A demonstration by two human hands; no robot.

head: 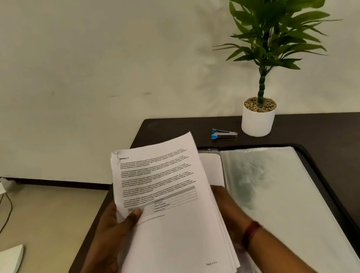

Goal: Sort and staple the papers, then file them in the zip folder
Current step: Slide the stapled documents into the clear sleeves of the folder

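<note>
Papers (168, 220) – a printed stack with a page headed "Section 7" on top – are held up off the table (352, 157), between both hands and just left of the open zip folder (276, 192).

Far left, on the floor, lie a white box (3, 266) and a cable (3, 214), well apart from the work. A sheet that slid off the table's left edge would land down there.

The left hand (110, 238) grips the stack's left edge, its thumb (134, 214) pressed on the top page and the fingers curled beneath. The sheets fan out at the lower right, so their edges are not squared. Stapled like this, the set would likely be fastened crooked, or a back page would miss the staple. The top-left corner looks ragged, and whether a staple sits there is too small to tell. A second staple through torn paper may not hold.

The right hand (227, 204) lies against the stack's right edge, but its fingers are hidden behind the sheets, so their grip cannot be told. If that side is only resting, a loose page could slip out onto the folder's clear sleeves – mixing the order.

Further right and back, the stapler (224, 133) sits near the plant pot (257, 122). A hurried reach for it might knock the pot.
</note>
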